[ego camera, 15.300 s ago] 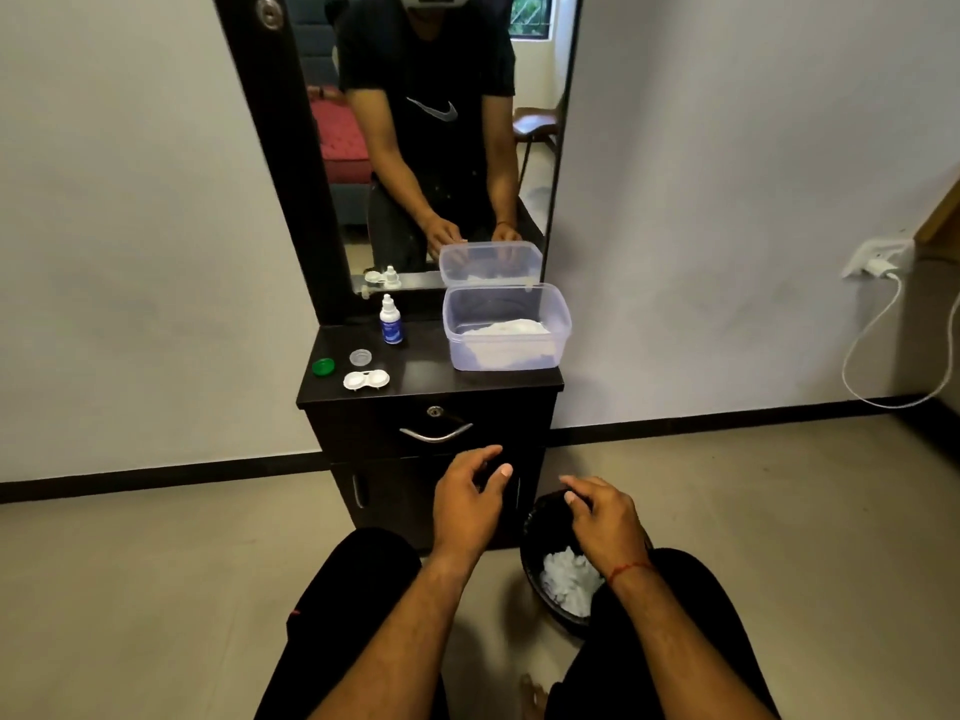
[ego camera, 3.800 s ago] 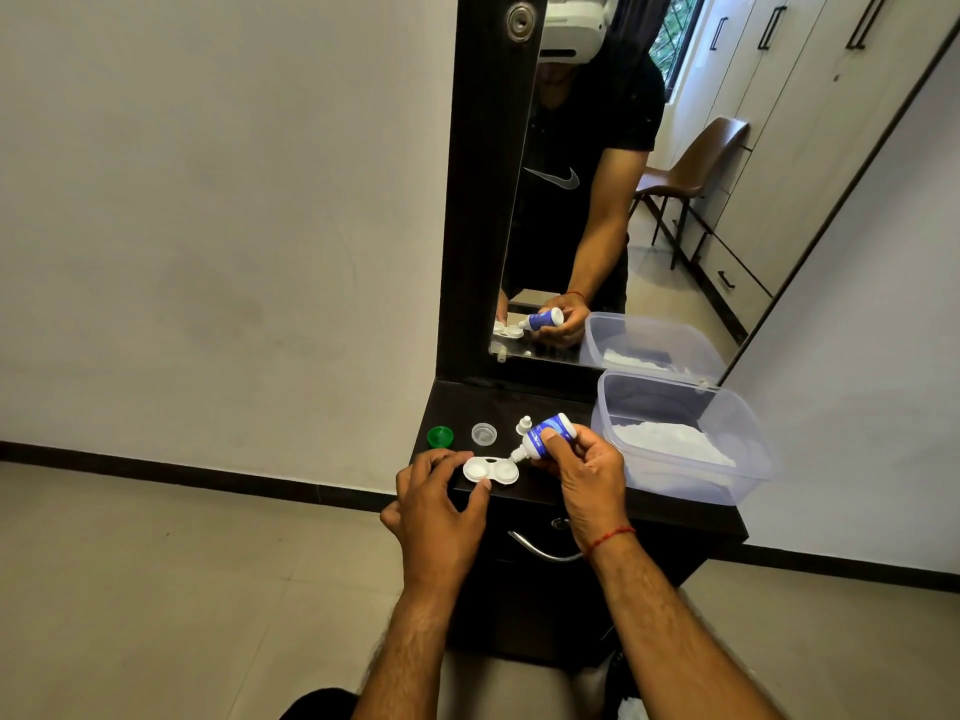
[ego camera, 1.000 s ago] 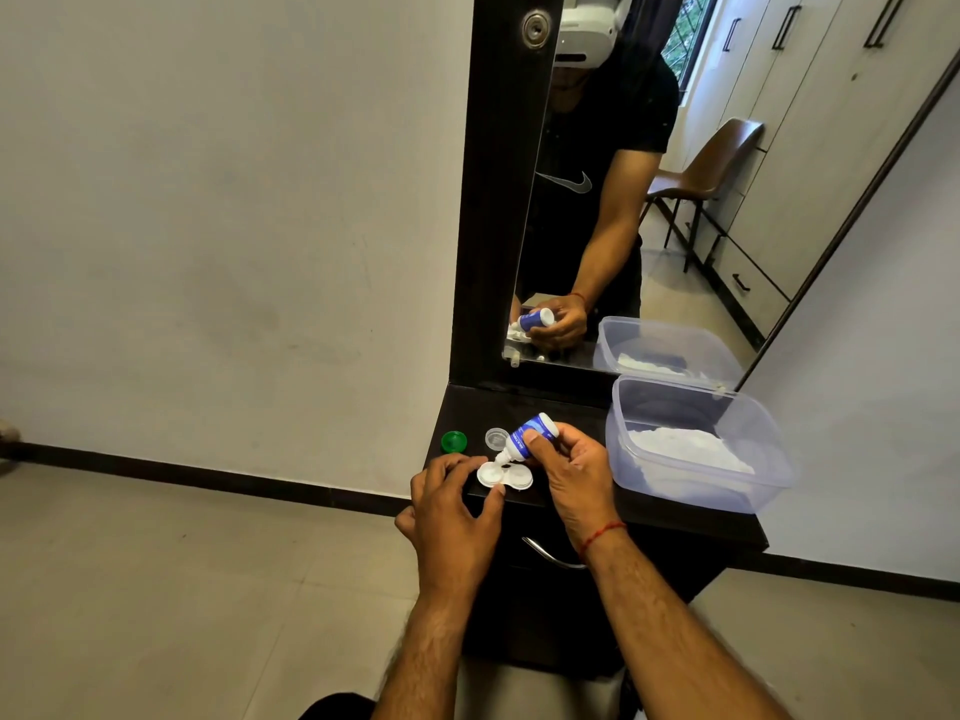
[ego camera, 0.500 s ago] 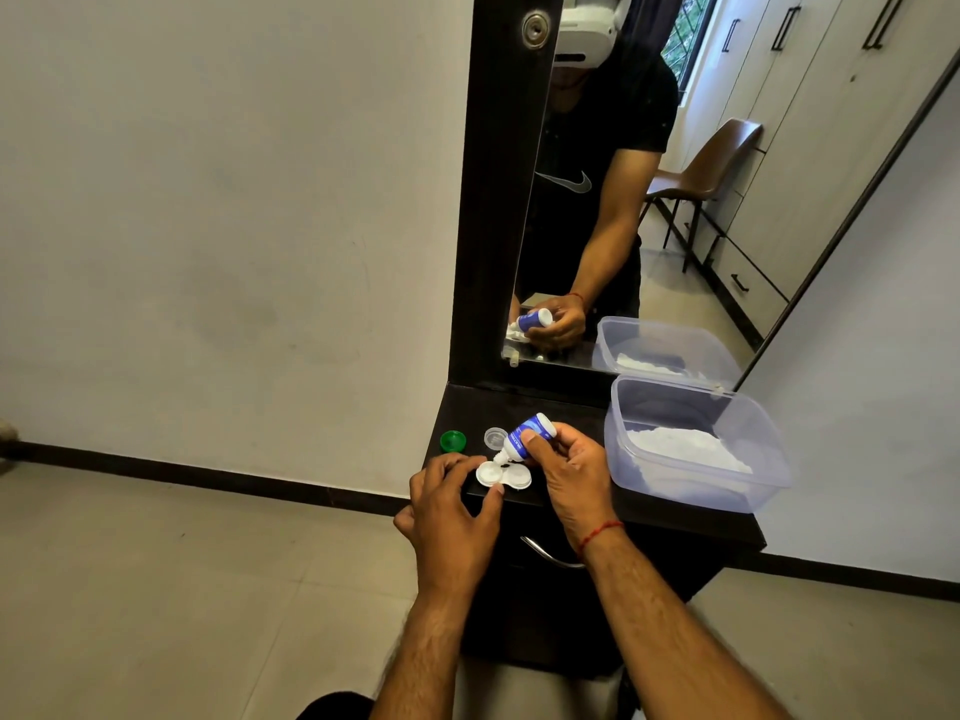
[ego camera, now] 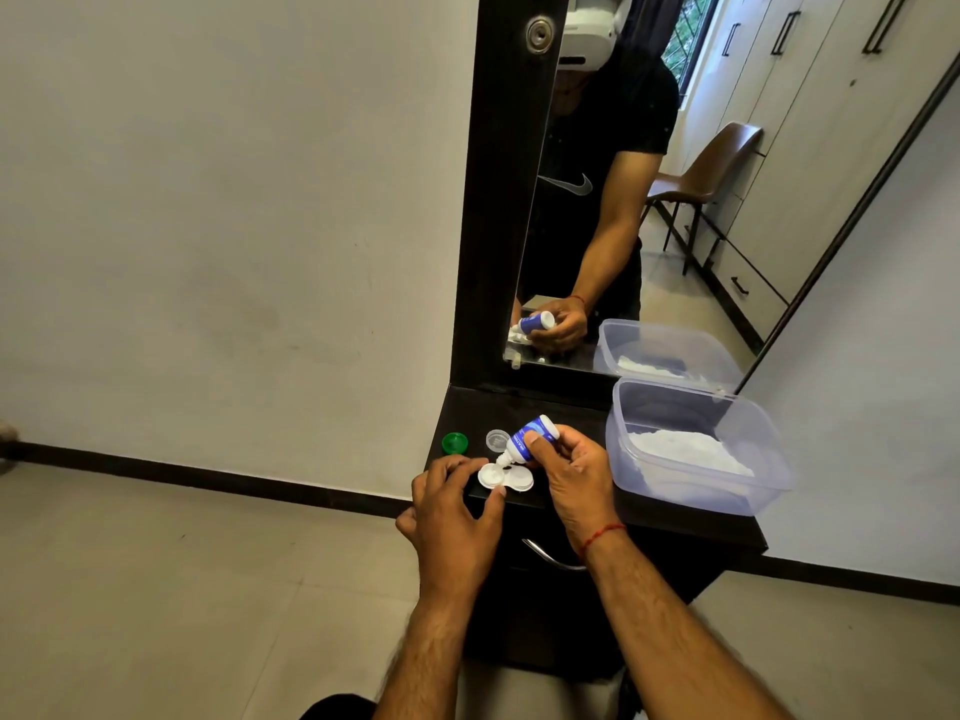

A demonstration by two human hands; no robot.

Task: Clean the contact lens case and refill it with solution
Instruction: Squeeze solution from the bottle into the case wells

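1. The solution bottle (ego camera: 530, 439) has a blue and white label; its print is too small to read. The only clear mark is a white swoosh logo on the black shirt seen in the mirror (ego camera: 613, 200).
2. The right hand (ego camera: 569, 472) is closed around the solution bottle, thumb on its near side and fingers behind, holding it tilted with the nozzle pointing down and to the left.
3. The nozzle tip sits just above the white contact lens case (ego camera: 505, 476), over the join between its two round wells.
4. The left hand (ego camera: 452, 511) steadies the case on the dark cabinet top (ego camera: 675, 522): thumb touching its near edge, forefinger at its left side, the other fingers loosely spread, not closed on it.
5. Just beyond the left hand's fingertips lie a green cap (ego camera: 455, 442) and, beside it toward the bottle, a clear cap (ego camera: 497, 439), both loose on the top.
6. To the right of the right hand stands a clear plastic tub (ego camera: 753, 491) with white material inside, near the hand but apart from it.
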